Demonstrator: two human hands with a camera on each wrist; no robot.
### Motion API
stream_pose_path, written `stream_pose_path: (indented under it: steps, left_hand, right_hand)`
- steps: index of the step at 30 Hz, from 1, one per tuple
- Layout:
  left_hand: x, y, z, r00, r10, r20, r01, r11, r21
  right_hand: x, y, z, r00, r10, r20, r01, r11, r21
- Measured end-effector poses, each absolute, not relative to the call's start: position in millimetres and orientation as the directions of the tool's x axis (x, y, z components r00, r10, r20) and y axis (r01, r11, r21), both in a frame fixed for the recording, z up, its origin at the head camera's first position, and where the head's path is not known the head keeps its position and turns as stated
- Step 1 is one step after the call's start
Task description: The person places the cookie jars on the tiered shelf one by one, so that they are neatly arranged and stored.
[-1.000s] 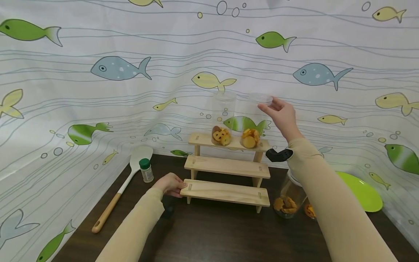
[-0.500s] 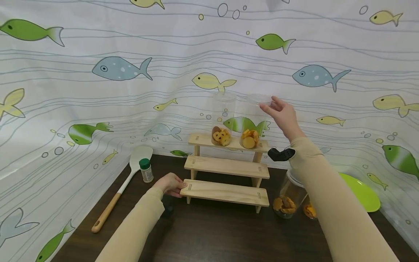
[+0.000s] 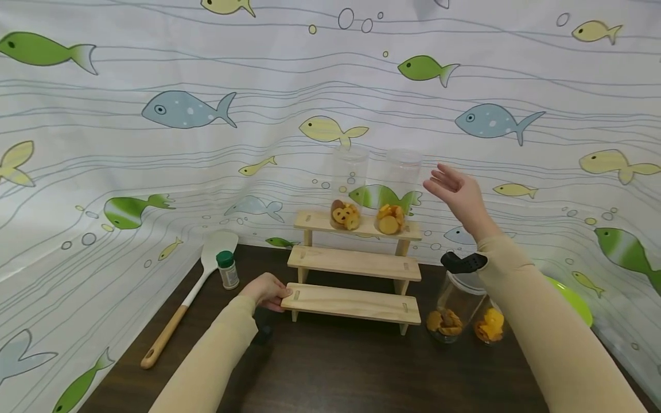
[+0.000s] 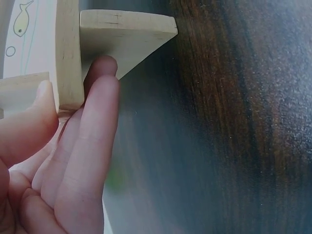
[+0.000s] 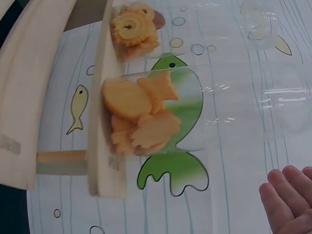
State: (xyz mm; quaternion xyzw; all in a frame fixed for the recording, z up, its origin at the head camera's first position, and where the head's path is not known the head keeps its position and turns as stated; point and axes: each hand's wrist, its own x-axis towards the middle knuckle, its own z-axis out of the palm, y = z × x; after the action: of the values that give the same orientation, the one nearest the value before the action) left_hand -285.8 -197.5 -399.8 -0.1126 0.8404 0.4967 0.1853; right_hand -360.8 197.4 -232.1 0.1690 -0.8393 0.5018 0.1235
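A three-step wooden stand stands on the dark table. My left hand holds the left end of its lowest step; in the left wrist view the thumb lies on top and the fingers reach beneath. Two tall clear jars stand side by side on the top step. Cookies fill only the bottom of the left jar and of the right jar. Just right of the right jar, my right hand is raised, fingers loosely bent and holding nothing. The right wrist view shows its fingertips apart from that jar.
Right of the stand are a jar of cookies and a smaller container, with a green plate behind my right forearm. At left lie a long-handled white spatula and a green-capped shaker. A fish-print sheet rises behind.
My right hand has let go of the right jar's top and drawn back to the right. The jar stays on the top step. My left hand keeps its hold on the stand.
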Motion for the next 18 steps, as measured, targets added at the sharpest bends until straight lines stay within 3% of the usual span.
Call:
stream_pose_path:
  steps: [18]
  left_hand:
    - [-286,-195,-399,-0.905,-0.015,-0.425,-0.372,0.512,0.774]
  right_hand:
    - [-330,272,-285,-0.927,-0.146,0.345,-0.371,0.486,-0.791]
